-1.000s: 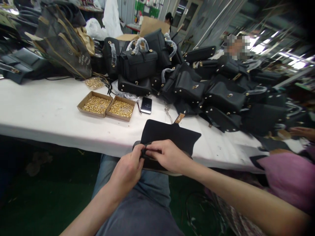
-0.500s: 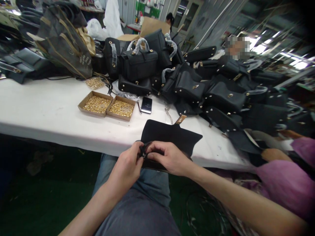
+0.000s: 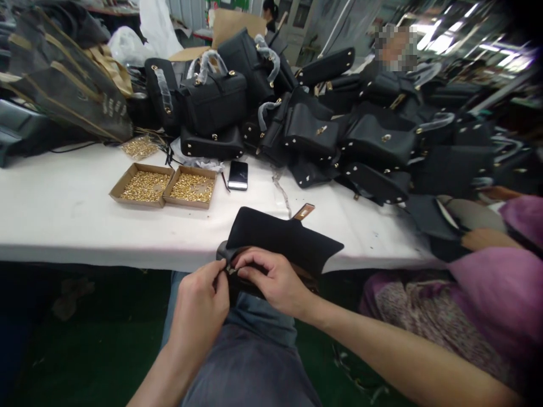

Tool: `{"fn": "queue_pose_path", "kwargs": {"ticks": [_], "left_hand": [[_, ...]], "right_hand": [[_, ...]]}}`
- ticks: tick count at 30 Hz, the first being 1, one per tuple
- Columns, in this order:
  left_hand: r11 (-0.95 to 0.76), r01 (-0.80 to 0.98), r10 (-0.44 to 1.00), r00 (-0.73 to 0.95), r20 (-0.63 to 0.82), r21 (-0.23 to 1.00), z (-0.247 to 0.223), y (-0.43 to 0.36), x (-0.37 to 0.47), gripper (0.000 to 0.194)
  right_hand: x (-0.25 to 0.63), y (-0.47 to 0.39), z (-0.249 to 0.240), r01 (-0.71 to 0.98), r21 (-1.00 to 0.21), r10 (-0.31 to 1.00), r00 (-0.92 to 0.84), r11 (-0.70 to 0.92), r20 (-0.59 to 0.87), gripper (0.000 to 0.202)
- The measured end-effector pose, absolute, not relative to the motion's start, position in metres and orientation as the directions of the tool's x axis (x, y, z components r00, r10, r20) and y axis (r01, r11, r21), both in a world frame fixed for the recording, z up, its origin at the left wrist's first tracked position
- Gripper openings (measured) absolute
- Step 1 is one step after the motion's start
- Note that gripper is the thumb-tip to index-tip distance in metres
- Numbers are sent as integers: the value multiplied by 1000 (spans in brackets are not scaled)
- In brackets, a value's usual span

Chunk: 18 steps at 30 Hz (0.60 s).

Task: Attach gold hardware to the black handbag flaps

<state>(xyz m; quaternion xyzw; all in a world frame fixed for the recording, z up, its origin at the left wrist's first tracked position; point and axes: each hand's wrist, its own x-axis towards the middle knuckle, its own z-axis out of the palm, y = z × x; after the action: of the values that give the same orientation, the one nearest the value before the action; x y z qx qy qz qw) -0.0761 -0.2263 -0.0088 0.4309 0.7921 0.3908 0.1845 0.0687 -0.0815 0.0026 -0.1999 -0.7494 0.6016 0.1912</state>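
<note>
Under a row of ceiling lights (image 3: pixel 441 42), a pile of black handbags (image 3: pixel 316 130) ran along the far side of a white-covered table (image 3: pixel 63 226), with a large grey bag (image 3: pixel 80 96) slumped at the left.

Over the head camera's feed, I had a small black bag (image 3: pixel 280 240) at the table's near edge, partly above the wearer's lap, its flap lying back on the white cover and a gold-coloured plate (image 3: pixel 304 212) at the flap's far side. I saw the left hand (image 3: pixel 203 299) pinching the bag's near left corner between thumb and forefinger. Close against it, the right hand (image 3: pixel 274 280) had its thumb and forefinger bent toward the same corner; I could not tell whether it gripped the edge or some tiny piece. Farther left I had two cardboard boxes (image 3: pixel 186 204) side by side, both holding small gold-coloured pieces (image 3: pixel 146 185), a plastic packet (image 3: pixel 139 147) of similar ones behind them, and a phone (image 3: pixel 238 176) just right of the pair. At far right I made out a co-worker's purple sleeve (image 3: pixel 500 282).
</note>
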Motion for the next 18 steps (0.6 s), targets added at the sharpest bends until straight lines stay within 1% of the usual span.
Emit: {"fn": "queue_pose_path", "kwargs": {"ticks": [4, 7, 10, 12, 15, 18], "left_hand": [[337, 578, 837, -546, 45, 743, -5, -225, -82, 27], [321, 512, 867, -497, -30, 797, -2, -218, -93, 27], [287, 405, 915, -385, -123, 868, 1, -207, -105, 28], [266, 380, 935, -325, -141, 886, 2, -199, -111, 27], [259, 398, 948, -281, -152, 880, 3, -190, -116, 27], [255, 389, 953, -256, -162, 885, 6, -185, -116, 28]], "right_hand": [[70, -84, 1, 48, -973, 555, -827, 224, 87, 9], [72, -79, -6, 47, -968, 558, -824, 245, 101, 11], [74, -72, -21, 117, -952, 574, -816, 284, 71, 12], [75, -66, -31, 127, -941, 574, -815, 313, 81, 14], [77, -58, -33, 76, -953, 534, -840, 294, 98, 16], [77, -49, -22, 62, -968, 510, -857, 243, 74, 15]]}}
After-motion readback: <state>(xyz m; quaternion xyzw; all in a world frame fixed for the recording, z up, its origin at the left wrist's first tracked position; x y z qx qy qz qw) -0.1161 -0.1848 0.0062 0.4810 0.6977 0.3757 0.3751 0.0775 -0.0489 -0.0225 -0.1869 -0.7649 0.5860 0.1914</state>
